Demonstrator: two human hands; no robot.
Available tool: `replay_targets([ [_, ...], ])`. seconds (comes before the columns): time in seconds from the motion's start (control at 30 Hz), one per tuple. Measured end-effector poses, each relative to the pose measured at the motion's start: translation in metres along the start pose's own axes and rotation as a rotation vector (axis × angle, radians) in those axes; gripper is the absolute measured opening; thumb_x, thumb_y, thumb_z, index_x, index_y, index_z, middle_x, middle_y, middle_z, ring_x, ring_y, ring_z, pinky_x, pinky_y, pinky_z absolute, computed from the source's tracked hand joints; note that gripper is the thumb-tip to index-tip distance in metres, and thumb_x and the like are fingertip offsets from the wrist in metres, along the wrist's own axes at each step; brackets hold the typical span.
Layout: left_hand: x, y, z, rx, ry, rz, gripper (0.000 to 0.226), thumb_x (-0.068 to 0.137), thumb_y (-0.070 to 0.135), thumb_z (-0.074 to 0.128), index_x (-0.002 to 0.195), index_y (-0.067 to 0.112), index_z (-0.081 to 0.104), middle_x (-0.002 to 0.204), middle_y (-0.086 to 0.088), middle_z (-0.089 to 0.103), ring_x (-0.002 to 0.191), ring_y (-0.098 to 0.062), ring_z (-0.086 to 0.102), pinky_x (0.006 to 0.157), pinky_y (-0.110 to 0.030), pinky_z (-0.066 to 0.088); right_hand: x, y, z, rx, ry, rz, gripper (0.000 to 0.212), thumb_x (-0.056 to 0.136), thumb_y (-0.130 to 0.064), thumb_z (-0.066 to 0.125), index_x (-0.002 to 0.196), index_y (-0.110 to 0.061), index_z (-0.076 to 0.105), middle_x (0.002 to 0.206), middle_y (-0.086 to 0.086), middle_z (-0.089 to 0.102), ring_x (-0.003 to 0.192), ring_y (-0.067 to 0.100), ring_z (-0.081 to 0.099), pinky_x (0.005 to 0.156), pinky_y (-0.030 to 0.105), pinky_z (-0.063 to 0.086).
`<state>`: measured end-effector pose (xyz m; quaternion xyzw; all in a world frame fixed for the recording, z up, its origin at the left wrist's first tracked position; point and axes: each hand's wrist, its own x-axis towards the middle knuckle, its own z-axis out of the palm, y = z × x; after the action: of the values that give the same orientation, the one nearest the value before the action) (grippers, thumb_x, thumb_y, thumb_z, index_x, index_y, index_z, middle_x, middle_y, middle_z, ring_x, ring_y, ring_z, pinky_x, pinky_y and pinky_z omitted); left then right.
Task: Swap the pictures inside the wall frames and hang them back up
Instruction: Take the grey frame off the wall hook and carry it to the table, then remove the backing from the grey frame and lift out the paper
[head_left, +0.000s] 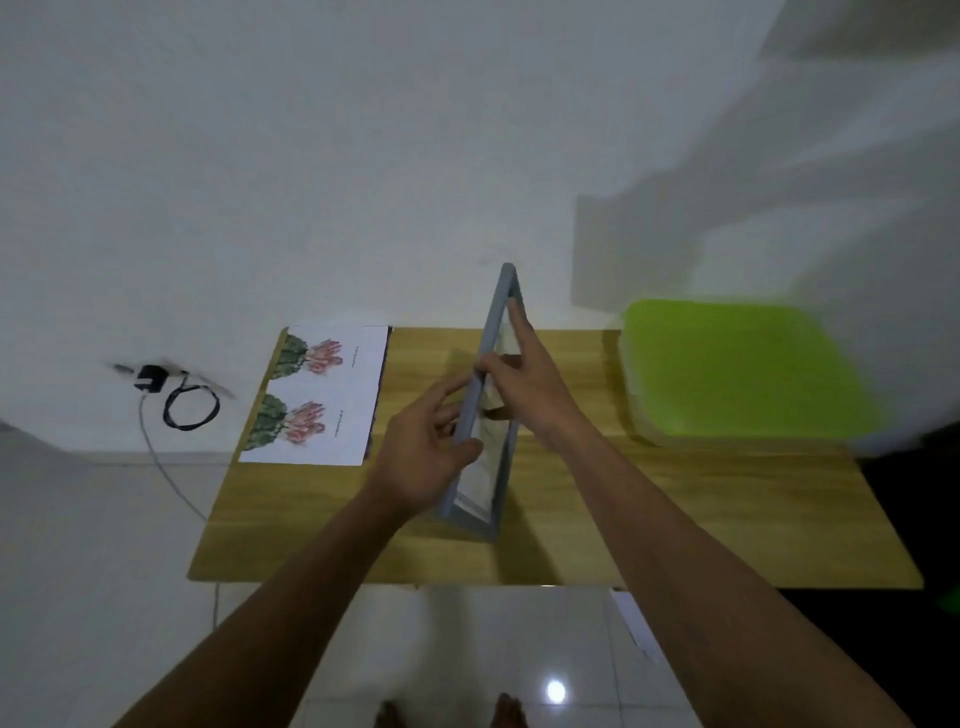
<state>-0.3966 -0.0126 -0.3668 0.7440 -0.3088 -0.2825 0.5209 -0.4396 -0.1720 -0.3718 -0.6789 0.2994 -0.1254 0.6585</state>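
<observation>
Two bare hands on one grey rectangular picture frame (480, 400), stood on edge near the middle of a light wooden tabletop (675, 519), near corner down on the wood, far corner raised toward the white wall (363, 156). Seen almost edge-on, with a pale sheet or glass pane visible inside its opening; which of the two, cannot tell.

Left hand (423, 457) closed on the frame's left face, thumb wrapped over the near edge, fingers (447, 395) pressed along the grey side. Right hand (524, 379) spread wide on the other face, index finger stretched up along the upper rail, thumb tucked low against the pale inner surface, other fingers hooked over the top edge. Both forearms reaching in from the bottom of the view.

Left of the frame, well apart from it, lying flat at the table's far left corner: white printed sheet (317, 395) with two pictures of a green cactus with pink flowers, one above the other, a dark edge showing just under its right side.

Right of the frame, at the far right of the table: bright green flat plastic lid or tray (743, 364), blurred, near the right wrist but not touching.

Beyond the table's left edge, low on the wall: black plug with a looped black cable (176, 400). Below, glossy white floor tiles (467, 649) with a lamp's reflection and two bare feet at the bottom edge.
</observation>
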Motion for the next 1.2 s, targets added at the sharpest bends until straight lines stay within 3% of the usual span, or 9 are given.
replay_targets([
  [0.13, -0.002, 0.003, 0.029, 0.051, 0.043, 0.065, 0.069, 0.079, 0.014, 0.077, 0.139, 0.027, 0.046, 0.128, 0.012, 0.060, 0.109, 0.007, 0.057, 0.078, -0.006, 0.048, -0.004, -0.003, -0.013, 0.029, 0.048, -0.036, 0.068, 0.100, -0.017, 0.045, 0.152, -0.051, 0.018, 0.092, 0.009, 0.059, 0.074, 0.022, 0.059, 0.065, 0.037, 0.059],
  [0.3, 0.000, -0.005, 0.056, 0.033, -0.008, 0.038, 0.061, 0.081, 0.025, 0.076, 0.137, 0.025, 0.052, 0.127, 0.017, 0.059, 0.115, 0.004, 0.055, 0.092, -0.030, 0.055, -0.001, 0.013, -0.033, -0.069, 0.133, -0.041, 0.069, 0.098, -0.014, 0.048, 0.153, -0.046, 0.022, 0.066, 0.007, 0.048, 0.053, 0.012, 0.046, 0.050, 0.029, 0.043],
  [0.47, 0.025, -0.036, 0.040, 0.279, 0.220, 0.008, 0.047, 0.087, 0.027, 0.067, 0.132, 0.027, 0.052, 0.131, 0.007, 0.058, 0.121, -0.016, 0.054, 0.098, -0.035, 0.048, 0.000, 0.038, -0.048, -0.012, 0.205, 0.005, 0.058, 0.103, -0.019, 0.048, 0.152, -0.043, 0.029, 0.108, 0.015, 0.070, 0.093, 0.037, 0.068, 0.076, 0.052, 0.056],
  [0.63, 0.053, -0.071, 0.007, 0.178, 0.071, -0.465, 0.076, 0.092, 0.022, 0.062, 0.153, 0.013, 0.018, 0.147, -0.015, 0.043, 0.126, -0.033, 0.049, 0.093, -0.043, 0.048, 0.001, 0.065, -0.060, 0.130, 0.235, 0.149, 0.062, 0.100, -0.009, 0.046, 0.147, -0.047, 0.036, 0.085, -0.003, 0.073, 0.064, 0.014, 0.062, 0.053, 0.031, 0.047],
  [0.73, 0.061, -0.085, -0.001, 0.094, -0.028, -0.457, 0.065, 0.089, 0.011, 0.065, 0.147, 0.009, 0.034, 0.127, -0.014, 0.061, 0.099, -0.023, 0.060, 0.073, -0.029, 0.053, 0.010, 0.085, -0.064, 0.188, 0.249, 0.242, 0.065, 0.095, -0.005, 0.048, 0.143, -0.049, 0.042, 0.100, 0.002, 0.076, 0.073, 0.023, 0.067, 0.063, 0.040, 0.051],
  [0.83, 0.069, -0.099, -0.004, 0.133, 0.005, -0.407, 0.058, 0.084, 0.007, 0.069, 0.139, 0.011, 0.048, 0.116, -0.012, 0.066, 0.101, -0.028, 0.064, 0.082, -0.041, 0.057, 0.019, 0.101, -0.067, 0.095, 0.230, 0.302, 0.061, 0.094, -0.007, 0.044, 0.144, -0.041, 0.035, 0.084, 0.009, 0.070, 0.056, 0.015, 0.058, 0.054, 0.036, 0.040],
  [0.97, 0.077, -0.110, 0.003, 0.222, 0.036, -0.296, 0.055, 0.084, 0.010, 0.071, 0.135, 0.014, 0.052, 0.108, -0.005, 0.064, 0.097, -0.023, 0.060, 0.071, -0.030, 0.053, 0.032, 0.114, -0.066, -0.161, 0.158, 0.294, 0.047, 0.102, -0.015, 0.041, 0.144, -0.023, 0.021, 0.102, 0.006, 0.065, 0.080, 0.021, 0.064, 0.063, 0.042, 0.048],
  [1.07, 0.084, -0.119, 0.008, 0.304, 0.096, -0.245, 0.051, 0.085, 0.012, 0.069, 0.133, 0.016, 0.053, 0.113, -0.008, 0.065, 0.095, -0.020, 0.059, 0.070, -0.026, 0.046, 0.042, 0.123, -0.061, -0.312, 0.129, 0.226, 0.057, 0.100, -0.016, 0.048, 0.150, -0.020, 0.022, 0.117, -0.002, 0.061, 0.102, 0.021, 0.060, 0.080, 0.041, 0.050],
  [1.2, 0.099, -0.133, 0.011, 0.415, 0.135, -0.248, 0.053, 0.085, 0.018, 0.069, 0.135, 0.019, 0.052, 0.119, -0.006, 0.065, 0.092, -0.016, 0.057, 0.064, -0.018, 0.040, 0.053, 0.136, -0.056, -0.514, 0.101, 0.166, 0.068, 0.097, -0.010, 0.050, 0.155, -0.021, 0.017, 0.126, 0.007, 0.061, 0.110, 0.028, 0.059, 0.079, 0.032, 0.045],
])
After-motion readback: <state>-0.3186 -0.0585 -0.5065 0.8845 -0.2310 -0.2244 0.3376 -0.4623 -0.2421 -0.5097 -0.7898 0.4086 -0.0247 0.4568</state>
